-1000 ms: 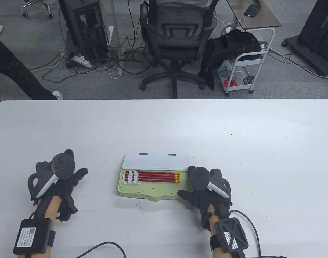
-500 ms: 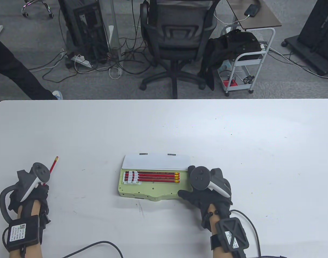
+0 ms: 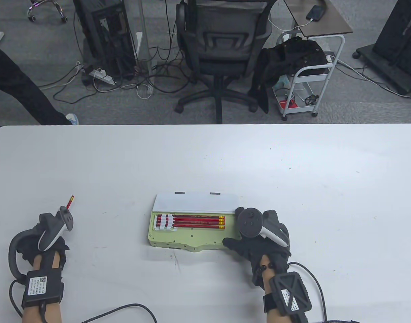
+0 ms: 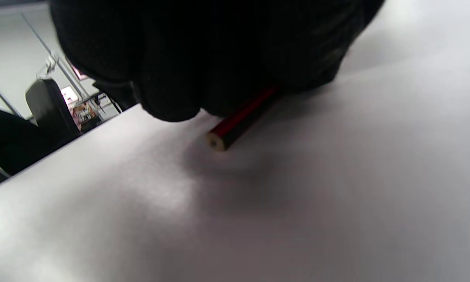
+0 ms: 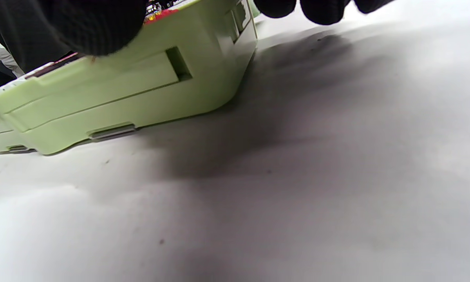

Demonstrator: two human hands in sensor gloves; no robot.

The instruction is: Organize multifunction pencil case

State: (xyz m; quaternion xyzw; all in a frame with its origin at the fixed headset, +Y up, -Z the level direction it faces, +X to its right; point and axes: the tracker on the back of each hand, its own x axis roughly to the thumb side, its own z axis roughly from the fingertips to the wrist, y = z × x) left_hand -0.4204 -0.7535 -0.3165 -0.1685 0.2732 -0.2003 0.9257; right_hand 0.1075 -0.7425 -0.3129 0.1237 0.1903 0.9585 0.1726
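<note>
Because the work is done over it, the wide white bench (image 3: 205, 158) carries everything, and the pale green plastic pencil case (image 3: 186, 237) is set near its near edge, roughly at the middle. The case's white lid (image 3: 194, 203) is laid back on the far side so that the tray is exposed, and three red pencils with yellow-banded ends (image 3: 195, 222) are seen lying side by side in its far slot, their length running left to right. The case is steadied at its right end by the right hand (image 3: 255, 239): in the right wrist view the thumb is laid on the case's top edge while the fingertips (image 5: 321, 9) hang past the corner; judged from this, the hand is relaxed rather than clenched, presumably to keep the case from sliding.

Well to the left of the case, a loose red pencil (image 4: 241, 117) is pinched under the curled fingers of the left hand (image 3: 48, 245), its far end (image 3: 70, 201) showing beyond the tracker. It is probably being gathered for the tray's next slot.
</note>
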